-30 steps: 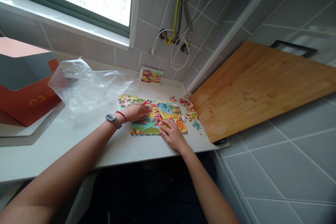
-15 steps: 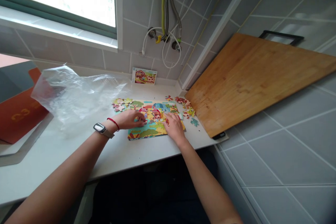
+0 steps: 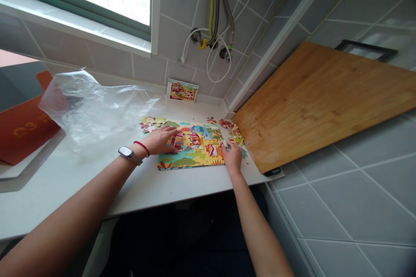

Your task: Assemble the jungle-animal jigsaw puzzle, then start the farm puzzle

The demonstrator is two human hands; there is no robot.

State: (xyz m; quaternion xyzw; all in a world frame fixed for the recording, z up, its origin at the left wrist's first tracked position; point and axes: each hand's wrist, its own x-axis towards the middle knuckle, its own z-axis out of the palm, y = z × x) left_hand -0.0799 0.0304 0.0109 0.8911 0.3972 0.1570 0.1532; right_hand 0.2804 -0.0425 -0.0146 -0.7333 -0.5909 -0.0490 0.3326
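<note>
A colourful farm-scene jigsaw puzzle (image 3: pixel 191 158) lies flat on the white counter, with small pieces on its upper part. My left hand (image 3: pixel 161 140) rests over the puzzle's left side, fingers apart, thumb near the red barn picture. At the right edge, my right hand (image 3: pixel 233 156) has its fingers closed around a small pale puzzle piece (image 3: pixel 225 143), partly hidden by the fingers. Loose puzzle pieces (image 3: pixel 152 124) lie beyond my left hand. More loose pieces (image 3: pixel 229 125) are heaped at the puzzle's upper right.
A picture card (image 3: pixel 182 90) leans against the tiled wall. Clear plastic wrap (image 3: pixel 100 108) and an orange box (image 3: pixel 29 123) sit on the left of the counter (image 3: pixel 143 190). A wooden board (image 3: pixel 312 104) leans on the right. Hoses and cables (image 3: pixel 212 39) hang above.
My right hand has moved right from the puzzle's middle to its right edge and closed on a pale piece. My left hand has spread its fingers a little. The view has shifted slightly.
</note>
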